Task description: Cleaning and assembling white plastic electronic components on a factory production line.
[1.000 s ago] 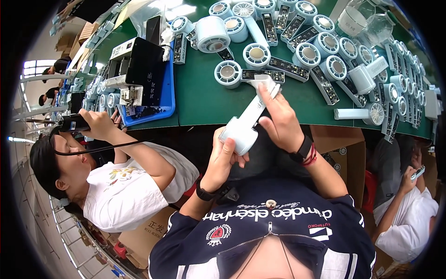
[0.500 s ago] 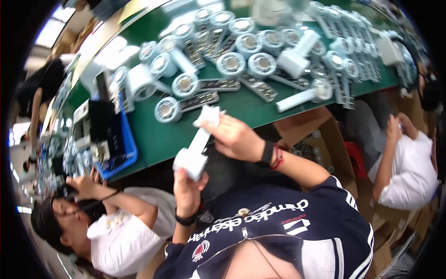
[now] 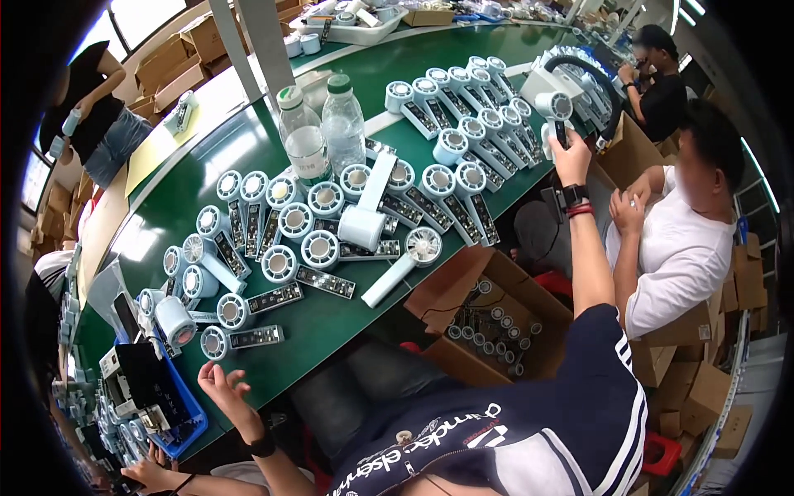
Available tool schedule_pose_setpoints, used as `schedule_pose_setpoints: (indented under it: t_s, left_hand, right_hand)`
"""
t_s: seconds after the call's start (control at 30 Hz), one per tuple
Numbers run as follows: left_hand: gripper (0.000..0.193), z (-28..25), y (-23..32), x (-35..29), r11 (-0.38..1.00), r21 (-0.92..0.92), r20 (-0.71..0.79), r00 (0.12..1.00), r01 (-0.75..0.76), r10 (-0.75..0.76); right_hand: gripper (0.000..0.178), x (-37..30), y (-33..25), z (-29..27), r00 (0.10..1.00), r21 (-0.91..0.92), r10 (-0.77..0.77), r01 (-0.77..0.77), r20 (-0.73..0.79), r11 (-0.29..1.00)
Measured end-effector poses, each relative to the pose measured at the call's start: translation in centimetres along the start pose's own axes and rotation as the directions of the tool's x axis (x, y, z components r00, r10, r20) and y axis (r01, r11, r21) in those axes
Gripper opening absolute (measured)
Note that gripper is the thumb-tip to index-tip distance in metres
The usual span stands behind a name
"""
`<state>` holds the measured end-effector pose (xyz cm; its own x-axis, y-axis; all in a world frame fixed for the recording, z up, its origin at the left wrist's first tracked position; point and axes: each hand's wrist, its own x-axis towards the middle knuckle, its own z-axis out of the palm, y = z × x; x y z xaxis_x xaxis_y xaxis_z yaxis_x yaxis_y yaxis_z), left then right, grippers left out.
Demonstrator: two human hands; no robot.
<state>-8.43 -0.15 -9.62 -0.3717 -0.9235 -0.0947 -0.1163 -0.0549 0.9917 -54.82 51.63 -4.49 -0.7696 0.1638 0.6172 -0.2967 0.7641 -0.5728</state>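
Far out at the right, my right hand (image 3: 571, 157) is closed on the handle of a pale blue handheld fan (image 3: 552, 105), its round head standing up above my fingers. A whitish piece beside the handle is too small to make out, perhaps the cloth seen earlier. My left hand (image 3: 225, 390) hovers by the table's front edge at the left, fingers apart and holding nothing. Closest to it lies an opened fan (image 3: 214, 342) with its circuit board showing in the handle. Many similar fans spread over the middle, among them a closed one (image 3: 361, 226) lying across others.
Two clear bottles (image 3: 342, 124) stand behind the fans on the green table (image 3: 322, 364). Rows of fans (image 3: 488, 124) lie at the right, near a white machine (image 3: 542, 83) with a black hose. A blue tray (image 3: 194, 417), a carton of fan parts (image 3: 447, 331) and co-workers flank me.
My hands have parted: the right has swung far right with a fan, the left has dropped back empty. The view has shifted, showing more of the table and the bottles.
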Motion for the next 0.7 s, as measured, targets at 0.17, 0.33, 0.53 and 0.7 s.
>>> schedule_pose_setpoints:
  t_s: [0.17,0.33,0.53,0.7]
  left_hand:
    - [0.062,-2.6,-1.3,2.2,0.965,0.262,-0.034,0.999,-0.008,0.018]
    - [0.058,-0.1,0.9,4.3,0.981,0.182,0.191,0.977,0.06,-0.095]
    - [0.042,-1.0,2.0,2.8,0.978,-0.017,0.277,0.941,0.208,-0.195]
    - [0.055,-3.0,2.7,-1.5,0.988,-0.116,0.374,0.926,0.101,-0.05]
  right_hand:
    - [0.044,6.9,10.3,9.3,0.965,-0.231,0.174,-0.127,0.197,0.965]
    - [0.036,9.4,14.2,12.5,0.946,0.182,0.132,-0.192,0.297,0.964]
    - [0.038,7.5,8.6,2.3,0.897,0.752,0.079,-0.41,0.435,0.516]
    - [0.043,-10.0,-11.9,-4.1,0.677,0.629,-0.026,-0.669,0.736,0.396]
